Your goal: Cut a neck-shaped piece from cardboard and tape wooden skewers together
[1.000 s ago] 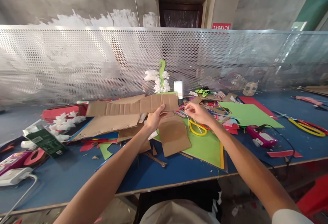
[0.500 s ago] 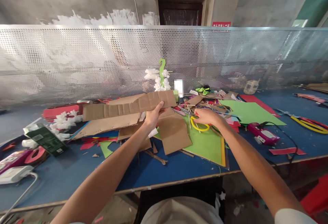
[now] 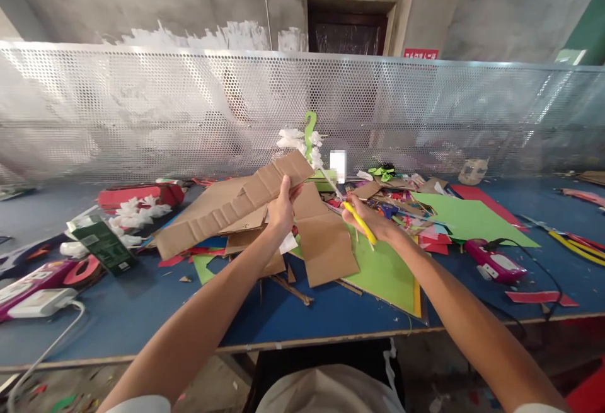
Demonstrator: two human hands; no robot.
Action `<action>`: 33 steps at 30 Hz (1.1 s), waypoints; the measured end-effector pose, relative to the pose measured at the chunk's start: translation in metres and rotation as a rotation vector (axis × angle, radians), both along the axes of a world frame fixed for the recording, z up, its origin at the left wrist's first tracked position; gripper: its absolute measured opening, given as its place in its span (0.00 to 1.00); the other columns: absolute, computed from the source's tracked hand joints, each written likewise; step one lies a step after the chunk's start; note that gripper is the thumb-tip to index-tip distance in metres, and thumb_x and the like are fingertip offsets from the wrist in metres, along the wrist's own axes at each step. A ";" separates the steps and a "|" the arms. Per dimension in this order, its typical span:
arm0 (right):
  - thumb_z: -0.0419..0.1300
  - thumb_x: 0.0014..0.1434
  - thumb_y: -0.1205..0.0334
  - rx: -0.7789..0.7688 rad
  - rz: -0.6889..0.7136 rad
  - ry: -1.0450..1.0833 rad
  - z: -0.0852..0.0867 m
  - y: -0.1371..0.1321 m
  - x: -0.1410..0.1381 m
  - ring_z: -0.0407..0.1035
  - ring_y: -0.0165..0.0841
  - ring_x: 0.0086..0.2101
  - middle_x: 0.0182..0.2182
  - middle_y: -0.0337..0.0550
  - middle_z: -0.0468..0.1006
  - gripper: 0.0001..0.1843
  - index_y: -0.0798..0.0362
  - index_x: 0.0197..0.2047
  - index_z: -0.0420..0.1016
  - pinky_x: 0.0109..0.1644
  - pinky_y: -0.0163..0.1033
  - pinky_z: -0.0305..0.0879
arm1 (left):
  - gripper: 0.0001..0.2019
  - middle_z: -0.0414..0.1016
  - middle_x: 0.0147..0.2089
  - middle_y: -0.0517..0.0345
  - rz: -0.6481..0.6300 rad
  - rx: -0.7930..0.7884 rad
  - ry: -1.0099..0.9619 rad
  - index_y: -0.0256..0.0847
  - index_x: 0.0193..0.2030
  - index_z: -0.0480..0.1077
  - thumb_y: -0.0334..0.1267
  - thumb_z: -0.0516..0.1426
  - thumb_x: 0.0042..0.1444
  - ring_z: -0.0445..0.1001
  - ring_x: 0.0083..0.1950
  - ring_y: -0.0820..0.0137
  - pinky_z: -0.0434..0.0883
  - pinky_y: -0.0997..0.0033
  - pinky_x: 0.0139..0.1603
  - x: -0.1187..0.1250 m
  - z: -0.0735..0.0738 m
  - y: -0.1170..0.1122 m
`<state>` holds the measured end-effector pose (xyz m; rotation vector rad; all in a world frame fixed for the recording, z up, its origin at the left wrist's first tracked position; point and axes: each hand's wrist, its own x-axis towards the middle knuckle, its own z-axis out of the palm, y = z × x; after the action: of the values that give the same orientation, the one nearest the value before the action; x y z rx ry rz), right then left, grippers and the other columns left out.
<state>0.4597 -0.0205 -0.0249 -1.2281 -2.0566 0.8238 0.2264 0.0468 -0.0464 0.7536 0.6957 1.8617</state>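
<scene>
A long creased strip of brown cardboard [image 3: 231,208] is gripped near its right end by my left hand [image 3: 282,208], thumb on top. It tilts up to the right above other cardboard. My right hand [image 3: 366,216] is closed round yellow-handled scissors [image 3: 360,222], whose blades point up and left, apart from the strip's right end. Below the hands lie a folded cardboard piece [image 3: 327,250] and a green sheet [image 3: 385,274]. Behind the strip stands a green hook-shaped piece [image 3: 309,135] with white crumpled paper around it.
A dark green box [image 3: 101,244] and a purple power strip [image 3: 35,284] are at the left. On the right lie a magenta device [image 3: 495,261] with a black cord and another pair of yellow-handled scissors [image 3: 574,246]. A perforated metal screen [image 3: 189,110] runs along the back.
My left hand has tilted the cardboard strip, its right end higher and its left end lower. My right hand has turned the scissors so the blades point more upward. The view has shifted slightly.
</scene>
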 end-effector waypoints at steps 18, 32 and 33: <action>0.46 0.69 0.28 0.086 0.127 -0.016 0.000 -0.022 -0.025 0.57 0.31 0.26 0.28 0.36 0.64 0.31 0.51 0.46 0.65 0.28 0.38 0.53 | 0.23 0.77 0.65 0.45 0.004 0.064 -0.002 0.38 0.56 0.77 0.47 0.69 0.58 0.77 0.64 0.56 0.75 0.55 0.66 0.023 -0.006 -0.015; 0.44 0.65 0.23 0.093 0.093 -0.012 -0.005 -0.018 -0.024 0.59 0.30 0.26 0.29 0.36 0.64 0.36 0.50 0.43 0.63 0.27 0.37 0.55 | 0.28 0.79 0.61 0.44 0.008 0.066 0.002 0.38 0.61 0.74 0.48 0.70 0.56 0.78 0.62 0.55 0.75 0.52 0.65 0.027 -0.011 -0.011; 0.46 0.65 0.23 0.099 0.098 -0.007 -0.005 -0.018 -0.024 0.60 0.30 0.27 0.30 0.37 0.65 0.35 0.51 0.43 0.63 0.28 0.37 0.55 | 0.28 0.79 0.61 0.43 0.006 0.067 0.004 0.38 0.60 0.74 0.48 0.70 0.56 0.79 0.62 0.55 0.75 0.52 0.65 0.027 -0.011 -0.011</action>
<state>0.4362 -0.0383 -0.0299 -1.0859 -2.1506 0.7533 0.2536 0.0358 -0.0573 0.7995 0.6413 1.8972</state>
